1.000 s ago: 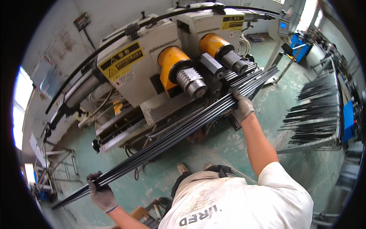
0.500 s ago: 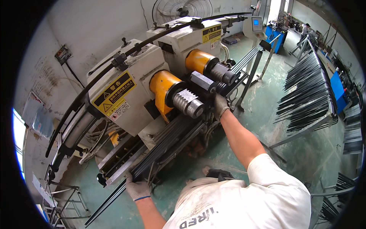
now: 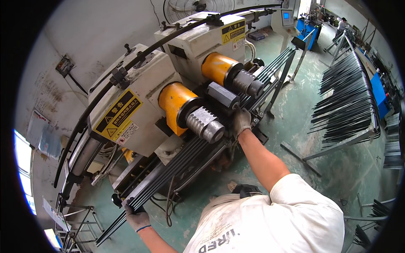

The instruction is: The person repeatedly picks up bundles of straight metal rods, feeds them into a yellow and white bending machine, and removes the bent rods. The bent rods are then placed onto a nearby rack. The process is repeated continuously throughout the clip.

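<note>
A bundle of long, thin dark metal rods (image 3: 175,162) runs slantwise along the front of a bending machine, side by side. Near their lower left end, my left hand (image 3: 138,219), in a grey knit glove with a blue cuff edge, is closed around them. My right hand (image 3: 241,123), also gloved, is farther up the same rods, beside the dark hexagonal block (image 3: 222,95). Its fingers curl over the rods and are partly hidden. Close by are two ridged steel cylinders (image 3: 205,123) on orange housings (image 3: 175,103).
The machine's pale body (image 3: 126,80) carries a long black bar across its top. A control panel (image 3: 287,19) stands at the far end. To the right, a rack (image 3: 356,145) holds many bent dark rods. A looped cable (image 3: 169,206) hangs below the machine's front edge.
My left hand has moved left and down with the rods, which now lie in a flatter, more even row. My right hand stays by the hexagonal block. The view has shifted slightly.
</note>
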`<state>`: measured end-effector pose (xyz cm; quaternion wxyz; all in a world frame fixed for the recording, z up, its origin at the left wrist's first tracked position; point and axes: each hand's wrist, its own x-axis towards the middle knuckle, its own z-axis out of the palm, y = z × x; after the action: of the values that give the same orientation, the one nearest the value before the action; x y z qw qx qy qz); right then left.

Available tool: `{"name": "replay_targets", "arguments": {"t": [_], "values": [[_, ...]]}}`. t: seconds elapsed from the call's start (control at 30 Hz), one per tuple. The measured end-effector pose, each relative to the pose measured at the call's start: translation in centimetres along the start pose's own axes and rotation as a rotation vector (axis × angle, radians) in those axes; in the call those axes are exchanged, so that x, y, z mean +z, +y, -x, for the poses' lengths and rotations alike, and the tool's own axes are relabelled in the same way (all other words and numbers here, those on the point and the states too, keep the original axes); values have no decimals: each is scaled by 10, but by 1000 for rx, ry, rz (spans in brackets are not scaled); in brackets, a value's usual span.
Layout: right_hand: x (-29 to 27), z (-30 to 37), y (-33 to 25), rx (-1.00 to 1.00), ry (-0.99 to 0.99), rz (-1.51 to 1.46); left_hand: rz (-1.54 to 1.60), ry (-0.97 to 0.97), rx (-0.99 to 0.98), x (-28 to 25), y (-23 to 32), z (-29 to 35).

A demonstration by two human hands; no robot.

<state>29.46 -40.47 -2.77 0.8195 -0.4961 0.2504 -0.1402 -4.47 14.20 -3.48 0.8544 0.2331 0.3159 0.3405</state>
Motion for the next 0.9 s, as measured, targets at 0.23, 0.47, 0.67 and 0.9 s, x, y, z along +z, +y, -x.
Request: {"name": "replay_targets", "arguments": {"t": [0.23,0.47,0.67,0.9], "values": [[-10,22,-5,-39,-23,26,-51,-237,-109,68,-90,56],[-75,40,-6,-113,-4,208,135,-113,-14,48,-61,35],[-155,34,32,58,41,305,61,-127,58,41,-62,37],[-152,31,63,106,-109,413,50,-62,-16,92,-120,80]]}}
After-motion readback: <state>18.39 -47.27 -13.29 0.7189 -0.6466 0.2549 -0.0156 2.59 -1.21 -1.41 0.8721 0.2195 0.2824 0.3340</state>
